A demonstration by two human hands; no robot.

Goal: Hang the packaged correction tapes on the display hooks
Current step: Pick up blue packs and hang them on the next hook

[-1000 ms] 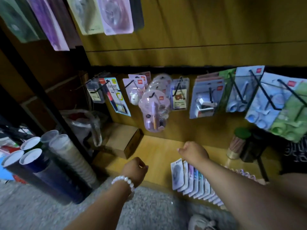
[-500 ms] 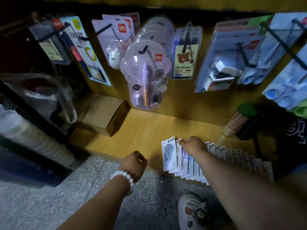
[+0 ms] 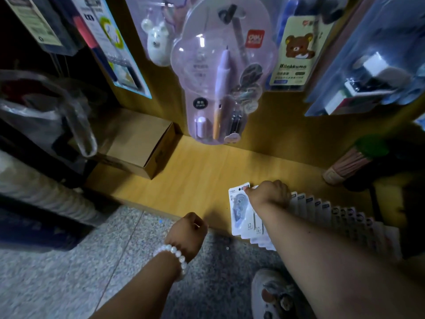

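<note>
A fanned row of packaged correction tapes [image 3: 331, 212] lies along the front edge of the low wooden shelf [image 3: 197, 176]. My right hand [image 3: 269, 194] rests on the left end of the row, its fingers pinching the top corner of the leftmost correction tape pack [image 3: 240, 209]. My left hand [image 3: 187, 233], with a white bead bracelet at the wrist, hangs curled into a loose fist over the shelf's front edge and holds nothing. Display hooks [image 3: 226, 13] above carry other blister packs; an empty hook does not show.
A cardboard box [image 3: 135, 143] sits on the shelf at the left, beside a clear plastic bag [image 3: 46, 111]. A large purple pen blister pack [image 3: 218, 77] hangs low over the shelf. A bundle of sticks [image 3: 345, 166] stands at the right. A shoe [image 3: 273, 295] is on the grey floor.
The camera has dropped closer to the shelf. My right hand came down from above the shelf onto the row and now pinches the leftmost pack. My left hand stays fisted.
</note>
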